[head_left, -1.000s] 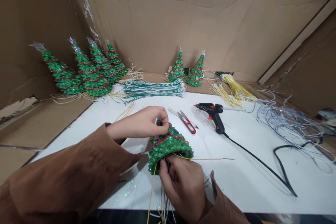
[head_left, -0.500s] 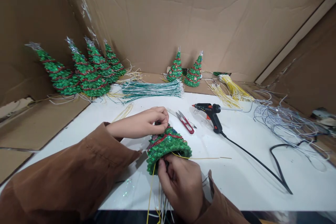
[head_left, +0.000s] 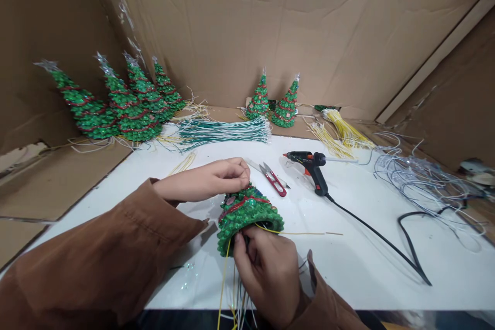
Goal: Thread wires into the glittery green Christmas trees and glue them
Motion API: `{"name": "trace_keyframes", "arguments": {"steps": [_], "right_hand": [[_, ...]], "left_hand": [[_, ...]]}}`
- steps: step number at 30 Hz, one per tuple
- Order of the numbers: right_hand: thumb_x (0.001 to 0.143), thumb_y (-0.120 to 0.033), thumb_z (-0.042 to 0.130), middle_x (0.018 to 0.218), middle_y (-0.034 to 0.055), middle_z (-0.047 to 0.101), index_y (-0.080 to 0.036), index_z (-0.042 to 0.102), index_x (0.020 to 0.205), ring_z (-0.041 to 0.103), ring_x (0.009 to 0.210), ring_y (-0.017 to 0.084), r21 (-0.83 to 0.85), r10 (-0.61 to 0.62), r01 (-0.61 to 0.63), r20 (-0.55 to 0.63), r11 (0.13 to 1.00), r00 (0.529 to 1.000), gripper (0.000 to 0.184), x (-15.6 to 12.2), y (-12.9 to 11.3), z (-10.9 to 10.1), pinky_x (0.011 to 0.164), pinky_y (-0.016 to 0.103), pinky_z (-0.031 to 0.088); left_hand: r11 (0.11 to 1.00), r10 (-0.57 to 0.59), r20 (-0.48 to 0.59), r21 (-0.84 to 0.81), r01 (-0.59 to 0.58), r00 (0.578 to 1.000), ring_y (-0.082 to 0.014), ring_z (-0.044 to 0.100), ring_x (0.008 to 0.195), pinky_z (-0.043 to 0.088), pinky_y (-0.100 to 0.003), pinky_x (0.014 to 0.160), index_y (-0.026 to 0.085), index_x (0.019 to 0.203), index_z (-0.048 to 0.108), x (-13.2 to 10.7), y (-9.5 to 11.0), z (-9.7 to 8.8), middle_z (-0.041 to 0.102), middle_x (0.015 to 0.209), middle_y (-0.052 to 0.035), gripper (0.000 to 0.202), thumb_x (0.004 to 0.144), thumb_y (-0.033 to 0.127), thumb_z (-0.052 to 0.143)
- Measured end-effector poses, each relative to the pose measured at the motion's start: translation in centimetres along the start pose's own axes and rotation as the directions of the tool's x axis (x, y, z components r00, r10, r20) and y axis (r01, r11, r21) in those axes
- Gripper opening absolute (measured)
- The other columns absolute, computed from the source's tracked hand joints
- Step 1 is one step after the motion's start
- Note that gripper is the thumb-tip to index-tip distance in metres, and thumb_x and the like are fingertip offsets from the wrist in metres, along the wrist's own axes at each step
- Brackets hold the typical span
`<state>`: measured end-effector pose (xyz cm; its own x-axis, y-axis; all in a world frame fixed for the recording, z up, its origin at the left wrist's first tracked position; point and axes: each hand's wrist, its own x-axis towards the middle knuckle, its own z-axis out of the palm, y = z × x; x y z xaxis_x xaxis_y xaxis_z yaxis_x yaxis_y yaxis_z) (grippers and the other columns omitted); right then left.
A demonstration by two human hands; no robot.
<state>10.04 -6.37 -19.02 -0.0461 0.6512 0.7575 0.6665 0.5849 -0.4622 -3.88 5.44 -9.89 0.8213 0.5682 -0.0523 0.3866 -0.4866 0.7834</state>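
A green sequinned cone tree with red trim point(head_left: 247, 216) is held tilted above the white table point(head_left: 348, 258), its open base toward me. My left hand point(head_left: 216, 179) pinches the tip of the tree with closed fingers. My right hand point(head_left: 266, 273) is closed at the tree's base, gripping the thin yellow and white wires point(head_left: 232, 299) that hang from inside it. A single yellow wire point(head_left: 305, 232) sticks out to the right from the base.
Red snips point(head_left: 274, 181) and a black glue gun point(head_left: 315, 167) with its cord lie just beyond the hands. Finished trees stand at back left point(head_left: 116, 105) and back centre point(head_left: 273, 103). Bundles of green wires point(head_left: 224, 130), yellow wires point(head_left: 340, 134) and clear wires point(head_left: 421, 175) lie around; cardboard walls enclose the table.
The tree has stayed in both hands; my left fingers have shifted slightly at its tip. The view has moved a little.
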Motion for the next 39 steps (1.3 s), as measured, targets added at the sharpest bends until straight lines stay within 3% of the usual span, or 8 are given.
{"name": "trace_keyframes", "arguments": {"steps": [5, 11, 18, 23, 31, 35, 39], "right_hand": [[0.088, -0.016, 0.049, 0.047, -0.0046, 0.046, -0.016, 0.056, 0.066, 0.040, 0.040, 0.009, -0.017, -0.012, 0.012, 0.004, 1.000, 1.000, 0.023, 0.0, 0.0, -0.1, 0.046, 0.026, 0.026], [0.090, -0.022, 0.048, 0.044, -0.0049, 0.047, -0.016, 0.057, 0.064, 0.042, 0.034, 0.008, -0.047, 0.000, 0.001, 0.029, 0.999, 1.000, 0.029, -0.1, 0.0, -0.3, 0.042, 0.026, 0.028], [0.094, -0.036, 0.043, 0.041, -0.0040, 0.051, -0.018, 0.060, 0.071, 0.048, 0.029, 0.009, -0.095, -0.080, 0.086, 0.064, 0.992, 0.995, 0.034, -1.3, 1.4, -1.1, 0.033, 0.024, 0.030], [0.095, -0.034, 0.042, 0.041, -0.0041, 0.052, -0.017, 0.060, 0.074, 0.049, 0.026, 0.008, -0.027, -0.205, 0.212, 0.172, 0.977, 0.964, 0.032, -1.7, 3.1, -0.9, 0.025, 0.021, 0.030], [0.093, -0.028, 0.043, 0.041, -0.0045, 0.048, -0.017, 0.058, 0.064, 0.044, 0.030, 0.008, -0.065, -0.038, 0.041, 0.039, 0.997, 0.999, 0.034, -0.4, 0.1, -0.7, 0.037, 0.024, 0.030], [0.091, -0.025, 0.046, 0.041, -0.0053, 0.045, -0.017, 0.057, 0.062, 0.041, 0.031, 0.008, -0.059, 0.008, -0.006, 0.030, 0.998, 1.000, 0.032, -0.1, -0.2, -0.4, 0.040, 0.025, 0.028], [0.090, -0.022, 0.047, 0.042, -0.0054, 0.045, -0.017, 0.056, 0.063, 0.042, 0.033, 0.009, -0.048, 0.024, -0.023, 0.022, 0.999, 0.999, 0.029, -0.2, -0.1, -0.3, 0.041, 0.026, 0.028]], "left_hand": [[0.992, 0.017, -0.129, 0.125, -0.001, 0.992, -0.0150, 0.049, 0.091, 0.038, -0.028, 0.089, 0.016, 0.076, 0.058, -0.3, 0.1, 0.1, 0.051, 0.098, -0.0033, 0.023, 0.087, 0.034, 0.049], [0.970, -0.001, -0.182, 0.237, 0.045, 0.983, -0.0165, 0.053, 0.093, 0.040, -0.028, 0.088, 0.015, 0.070, 0.064, 0.0, 0.7, 0.8, 0.056, 0.096, -0.0049, 0.010, 0.076, 0.019, 0.057], [0.961, -0.030, -0.124, 0.270, 0.063, 0.992, -0.0151, 0.053, 0.079, 0.042, -0.025, 0.073, 0.014, 0.056, 0.061, 1.0, 1.0, 1.6, 0.061, 0.083, -0.0063, 0.015, 0.070, 0.020, 0.062], [0.953, 0.000, -0.076, 0.303, 0.023, 0.997, -0.0154, 0.051, 0.078, 0.041, -0.028, 0.075, 0.015, 0.053, 0.057, 1.5, 0.5, 1.8, 0.060, 0.083, -0.0068, 0.020, 0.071, 0.021, 0.062], [0.964, 0.018, -0.095, 0.266, 0.008, 0.995, -0.0159, 0.051, 0.086, 0.040, -0.028, 0.084, 0.015, 0.060, 0.053, 0.7, 1.4, 1.2, 0.054, 0.088, -0.0046, 0.012, 0.072, 0.014, 0.057], [0.985, -0.021, -0.065, 0.167, 0.032, 0.998, -0.0152, 0.051, 0.089, 0.040, -0.027, 0.085, 0.015, 0.065, 0.055, 0.5, 1.5, 0.7, 0.053, 0.094, -0.0042, 0.011, 0.075, 0.015, 0.052], [0.983, -0.024, -0.128, 0.179, 0.047, 0.992, -0.0151, 0.051, 0.088, 0.041, -0.028, 0.084, 0.015, 0.069, 0.059, 0.5, 1.5, 0.5, 0.052, 0.095, -0.0044, 0.010, 0.076, 0.015, 0.052]]}}
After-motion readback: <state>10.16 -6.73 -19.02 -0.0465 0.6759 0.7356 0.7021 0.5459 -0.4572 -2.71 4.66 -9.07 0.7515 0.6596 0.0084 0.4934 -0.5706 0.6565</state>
